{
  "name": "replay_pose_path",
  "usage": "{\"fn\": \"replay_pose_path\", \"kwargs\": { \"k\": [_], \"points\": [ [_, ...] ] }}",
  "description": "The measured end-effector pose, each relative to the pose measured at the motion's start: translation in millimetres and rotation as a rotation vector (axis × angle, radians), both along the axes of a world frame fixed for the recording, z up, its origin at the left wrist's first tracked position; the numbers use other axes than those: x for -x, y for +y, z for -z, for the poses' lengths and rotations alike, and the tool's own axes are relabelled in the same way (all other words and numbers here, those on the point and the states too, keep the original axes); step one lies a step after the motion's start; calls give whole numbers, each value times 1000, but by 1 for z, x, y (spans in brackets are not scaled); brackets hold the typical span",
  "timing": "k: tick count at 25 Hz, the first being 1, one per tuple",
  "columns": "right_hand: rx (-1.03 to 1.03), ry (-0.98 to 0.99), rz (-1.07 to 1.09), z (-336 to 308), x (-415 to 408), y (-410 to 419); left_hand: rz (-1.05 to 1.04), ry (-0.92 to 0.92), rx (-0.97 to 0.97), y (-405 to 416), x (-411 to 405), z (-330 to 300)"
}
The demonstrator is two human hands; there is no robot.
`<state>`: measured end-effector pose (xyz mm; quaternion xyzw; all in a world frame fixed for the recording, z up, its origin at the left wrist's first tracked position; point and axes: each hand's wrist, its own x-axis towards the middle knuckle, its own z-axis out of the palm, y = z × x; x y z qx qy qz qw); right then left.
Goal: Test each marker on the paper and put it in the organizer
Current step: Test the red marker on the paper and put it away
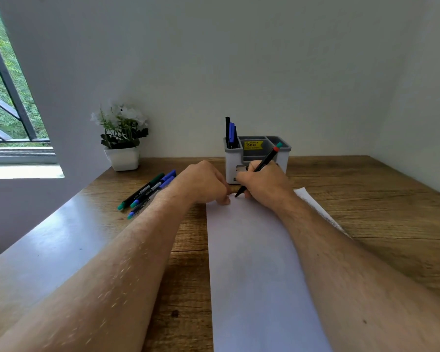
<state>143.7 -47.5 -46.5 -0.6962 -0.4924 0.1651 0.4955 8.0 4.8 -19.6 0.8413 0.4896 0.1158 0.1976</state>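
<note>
Marker (261, 166) in your right hand (263, 185): slim black barrel, with a red band and a teal end cap at the top, white print along the body too small to read. Your right hand's grip is curled round the barrel in a writing hold, thumb and fingers pinching low on it, the hand resting at the far edge of the paper (254, 262). Your left hand (203, 182) sits just beside it, fingers curled under, knuckles up, fingertips pressing at the paper's far left corner; cannot tell if anything is in that grip. Both forearms reach forward over the desk (379, 199), the right one lying across the sheet. The marker's long axis runs diagonal: dark tip down and left at the top edge of the paper, whether touching it is unclear, capped end up and right, tilted away from you toward the organizer (257, 158). That organizer is white with grey compartments and a yellow price sticker, just behind your hands, with black and blue markers standing upright in its left rear compartment. Loose markers (148, 191) with teal and blue caps lie in a bunch on the desk left of your left wrist. A potted plant (122, 138) with white flowers stands far left by the wall.
</note>
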Motion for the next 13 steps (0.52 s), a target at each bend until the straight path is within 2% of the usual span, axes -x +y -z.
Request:
{"fn": "replay_pose_path", "kwargs": {
  "k": [13],
  "points": [
    [4, -36, -7, 1, 0, 1, -2, 31, 10, -4, -1, -4]
  ]
}}
